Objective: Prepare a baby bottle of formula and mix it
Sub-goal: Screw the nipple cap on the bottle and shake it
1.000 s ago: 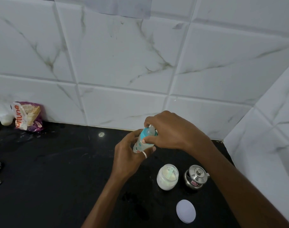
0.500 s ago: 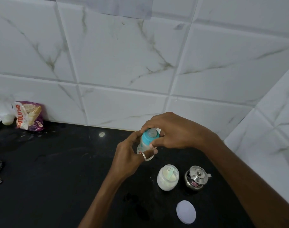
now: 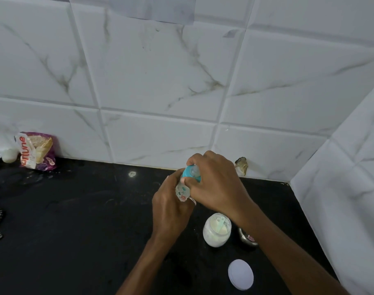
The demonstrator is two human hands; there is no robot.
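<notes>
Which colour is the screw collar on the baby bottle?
Turquoise blue collar, seen in the head view, gripped by the right hand.

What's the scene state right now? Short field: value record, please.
left hand: grips baby bottle body
right hand: on teal collar, nipple end
powder jar: open, scoop inside
white lid: off, on black counter
steel container: mostly hidden behind right forearm
snack packet: far left, against wall

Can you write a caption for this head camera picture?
Both hands, left hand and right hand, grip a baby bottle above the black counter.
</notes>
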